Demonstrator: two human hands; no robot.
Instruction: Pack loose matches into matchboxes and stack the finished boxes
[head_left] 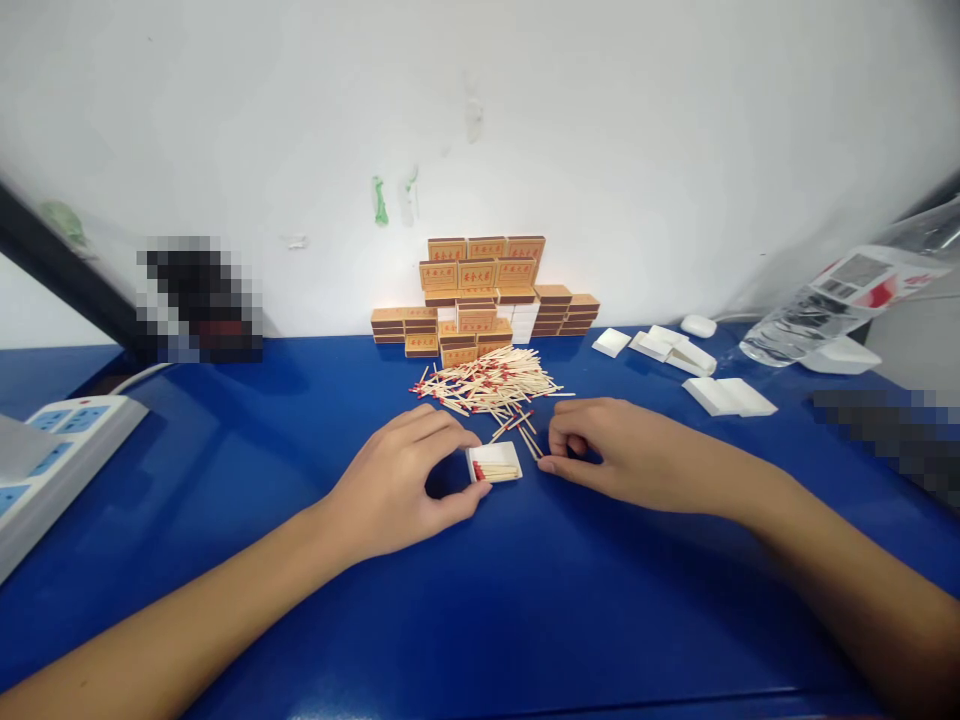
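My left hand [409, 480] holds a small white matchbox tray [499, 455] on the blue table, thumb at its near corner and fingers at its far left. Several red-tipped matches [496, 472] lie side by side along the tray's near part; its white bottom shows behind them. To the right, my right hand [600, 450] is closed, its fingers curled and its thumb and forefinger tips at the ends of a couple of loose matches [531, 442]. Just beyond both hands spreads a loose pile of matches [499, 378], heads pointing various ways.
Orange-brown matchboxes [477, 275] stand stacked against the wall behind the pile. At the right lie white trays [729, 396], a white rounded case [698, 326] and a tilted clear bottle [806, 315]. A power strip [82, 440] sits at the left edge.
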